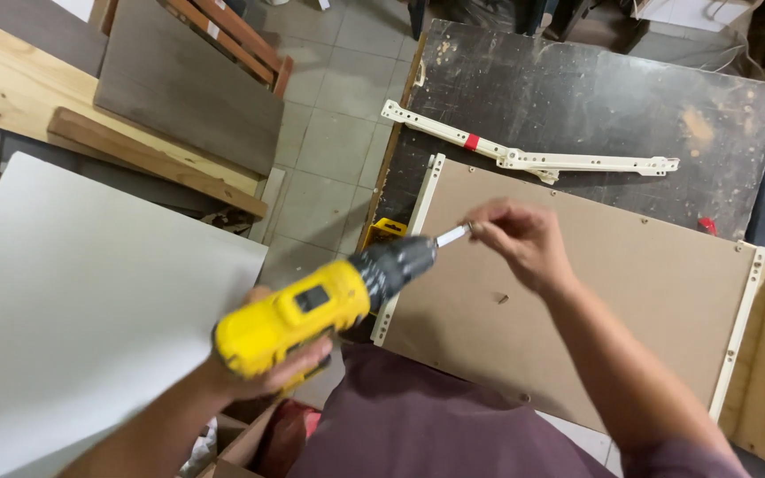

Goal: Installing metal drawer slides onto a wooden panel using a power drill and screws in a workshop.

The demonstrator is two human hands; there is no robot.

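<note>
The left hand [272,367] gripped a yellow cordless drill [320,305] by its handle, fingers [307,358] wrapped tight around it, and held the tool up in the air, tilted so its dark chuck pointed up and to the right. The drill hung over the near left corner of a brown hardboard panel [595,283], just beside the gap between the panel and a large white board [73,301] on the left. The right hand [520,239] reached in from the right, its fingers [480,226] pressed together in a pinch on the silvery bit [453,235] that stuck out of the chuck; whether the bit was fully seated could not be told from this angle.

The panel lay flat on a dark, scuffed counter [595,97], with cream drawer rails [405,257] fixed along its left and right edges. A loose cream drawer rail with a red band [524,150] lay on the counter just beyond the panel's far edge. A small red object [708,226], perhaps a tool, sat near the panel's far right corner. Grey floor tiles [329,124] showed between the counter and stacked wooden boards [117,106] on the left.
</note>
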